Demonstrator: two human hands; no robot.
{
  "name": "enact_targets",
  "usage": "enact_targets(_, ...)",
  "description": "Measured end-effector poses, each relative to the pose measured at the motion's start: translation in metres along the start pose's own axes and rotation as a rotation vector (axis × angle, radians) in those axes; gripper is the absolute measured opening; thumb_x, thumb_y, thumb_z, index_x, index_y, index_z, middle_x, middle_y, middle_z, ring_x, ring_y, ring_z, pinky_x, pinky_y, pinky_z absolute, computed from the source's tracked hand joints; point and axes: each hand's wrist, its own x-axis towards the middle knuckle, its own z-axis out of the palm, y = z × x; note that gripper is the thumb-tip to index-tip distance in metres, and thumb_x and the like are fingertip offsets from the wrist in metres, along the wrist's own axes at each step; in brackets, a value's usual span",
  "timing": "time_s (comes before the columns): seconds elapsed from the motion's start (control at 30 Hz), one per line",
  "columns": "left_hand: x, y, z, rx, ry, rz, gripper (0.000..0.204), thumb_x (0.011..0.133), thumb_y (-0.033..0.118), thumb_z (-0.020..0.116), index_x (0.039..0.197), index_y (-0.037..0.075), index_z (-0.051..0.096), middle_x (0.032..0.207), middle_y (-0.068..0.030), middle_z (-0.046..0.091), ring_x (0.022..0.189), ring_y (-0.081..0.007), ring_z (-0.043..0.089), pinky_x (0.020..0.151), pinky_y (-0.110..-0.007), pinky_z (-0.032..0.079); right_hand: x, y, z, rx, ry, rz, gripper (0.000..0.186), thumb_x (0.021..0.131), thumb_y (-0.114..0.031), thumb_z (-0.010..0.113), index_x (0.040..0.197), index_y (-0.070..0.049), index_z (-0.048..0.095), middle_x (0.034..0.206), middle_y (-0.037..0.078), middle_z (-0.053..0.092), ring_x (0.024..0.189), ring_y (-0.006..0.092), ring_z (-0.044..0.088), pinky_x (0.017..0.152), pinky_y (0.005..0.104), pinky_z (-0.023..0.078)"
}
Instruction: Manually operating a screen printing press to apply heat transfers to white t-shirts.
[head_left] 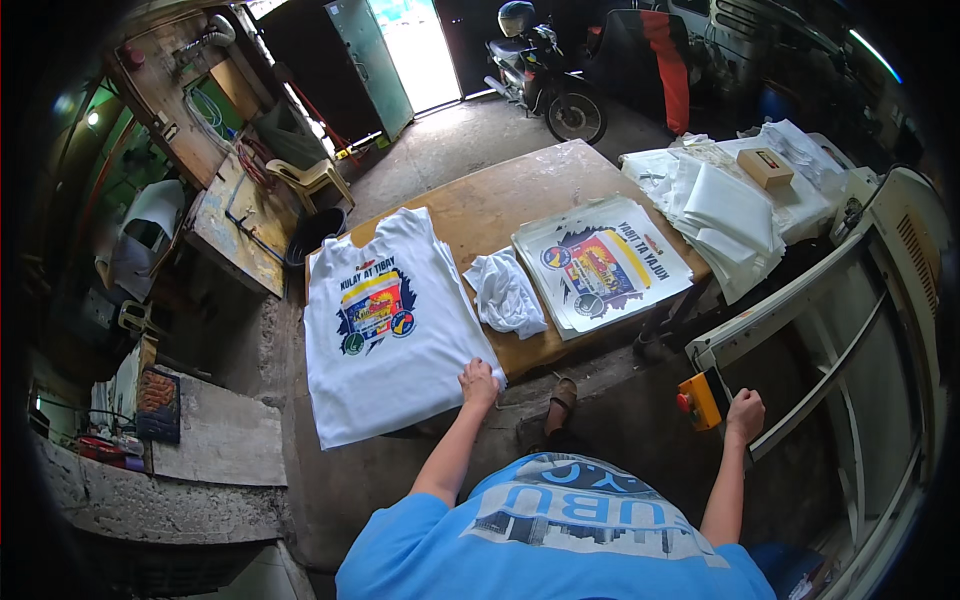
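A white sleeveless shirt with a colorful print (360,380) lies flat on a wooden table (460,210), at the left. My left hand (478,381) has its fingers curled on the shirt's lower right corner. A crumpled white cloth (505,292) sits beside the shirt, left of a stack of printed sheets (610,260). My right hand (744,413) is closed on the pale metal frame of a large machine (845,280) at the right, next to a yellow box with a red button (700,400).
White sheets (725,225) and a cardboard box (764,168) cover a side surface. A plastic chair (308,180), a dark bucket (312,230) and workbenches (235,210) stand left. A motorcycle (570,110) is parked beyond the table, near an open doorway (415,50).
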Motion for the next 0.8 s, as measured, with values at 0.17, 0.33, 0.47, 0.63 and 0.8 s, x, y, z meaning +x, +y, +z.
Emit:
enact_targets(0.17, 0.022, 0.003, -0.007, 0.061, -0.137, -0.021, 0.021, 0.069, 0.018, 0.057, 0.086, 0.006, 0.057, 0.098, -0.0098, 0.054, 0.095, -0.0263, 0.05, 0.078, -0.043, 0.039, -0.001, 0.001, -0.002, 0.016, -0.006, 0.008, 0.032, 0.08, -0.024, 0.038, 0.073, -0.001, 0.06, 0.078, 0.019, 0.062, 0.071, 0.036, 0.06, 0.059, 0.0443, 0.049)
enact_targets(0.33, 0.048, -0.002, -0.011, 0.097, -0.27, -0.085, 0.029, 0.071, 0.022, 0.056, 0.092, 0.003, 0.059, 0.097, -0.0111, 0.055, 0.096, -0.0266, 0.051, 0.083, -0.043, 0.039, -0.001, 0.003, 0.002, 0.01, 0.01, -0.004, 0.032, 0.08, -0.022, 0.038, 0.071, -0.001, 0.059, 0.076, 0.019, 0.062, 0.069, 0.0355, 0.06, 0.058, 0.0436, 0.049)
enact_targets(0.47, 0.066, -0.005, -0.012, 0.153, -0.265, -0.033, 0.034, 0.072, 0.023, 0.055, 0.097, 0.002, 0.059, 0.102, -0.0121, 0.055, 0.099, -0.0265, 0.051, 0.085, -0.042, 0.039, -0.002, 0.001, 0.0, 0.01, 0.024, 0.002, 0.031, 0.08, -0.022, 0.039, 0.071, -0.001, 0.059, 0.075, 0.019, 0.061, 0.069, 0.0358, 0.06, 0.058, 0.0434, 0.049)
enact_targets(0.63, 0.093, -0.005, -0.016, 0.169, -0.413, -0.045, 0.032, 0.071, 0.026, 0.056, 0.091, 0.003, 0.062, 0.101, -0.0159, 0.058, 0.1, -0.0297, 0.051, 0.084, -0.041, 0.04, 0.0, -0.001, 0.0, -0.004, 0.031, 0.021, 0.03, 0.08, -0.022, 0.039, 0.07, -0.001, 0.058, 0.075, 0.019, 0.061, 0.069, 0.0361, 0.06, 0.057, 0.0438, 0.049)
enact_targets(0.8, 0.115, -0.006, -0.016, 0.058, -0.378, -0.17, 0.032, 0.073, 0.025, 0.055, 0.093, 0.001, 0.061, 0.101, -0.0175, 0.059, 0.099, -0.0305, 0.054, 0.085, -0.042, 0.04, 0.002, 0.003, 0.005, 0.017, 0.054, 0.034, 0.029, 0.08, -0.023, 0.04, 0.07, -0.001, 0.057, 0.074, 0.02, 0.06, 0.069, 0.0382, 0.058, 0.057, 0.046, 0.046)
